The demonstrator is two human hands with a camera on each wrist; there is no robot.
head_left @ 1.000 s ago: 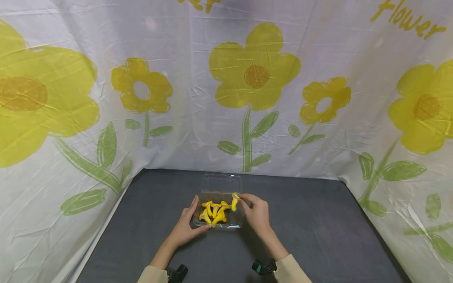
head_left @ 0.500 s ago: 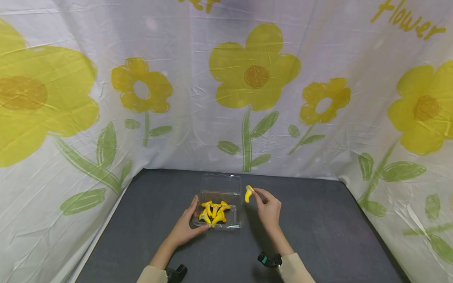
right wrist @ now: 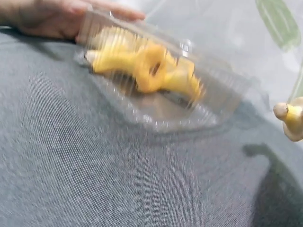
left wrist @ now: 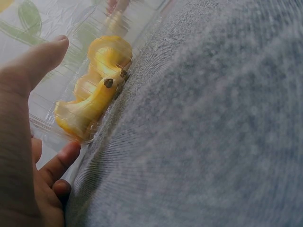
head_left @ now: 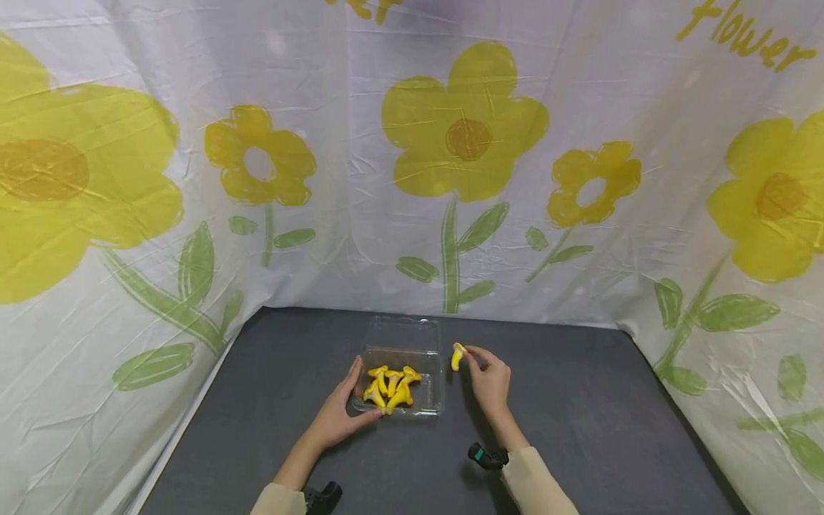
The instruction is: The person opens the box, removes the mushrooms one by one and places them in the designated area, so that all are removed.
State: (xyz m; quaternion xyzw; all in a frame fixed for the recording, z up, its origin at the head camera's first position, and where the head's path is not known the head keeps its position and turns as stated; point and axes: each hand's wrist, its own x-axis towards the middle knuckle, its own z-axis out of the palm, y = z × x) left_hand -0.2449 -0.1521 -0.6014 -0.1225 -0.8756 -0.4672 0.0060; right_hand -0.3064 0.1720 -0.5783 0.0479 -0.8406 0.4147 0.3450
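Across the upper frame and down both sides of the head view, creased white cloth point(head_left: 357, 222). Upper centre, a big yellow flower point(head_left: 468, 136), orange-middled, above a green stem point(head_left: 450, 243) with leaves. Far left, a larger bloom point(head_left: 77, 172); far right, a matching bloom point(head_left: 781, 197); between, two smaller white-centred flowers point(head_left: 294, 161). Upper right, yellow lettering point(head_left: 743, 36) reading "flower". Across the lower frame, dark grey tabletop point(head_left: 586, 415).
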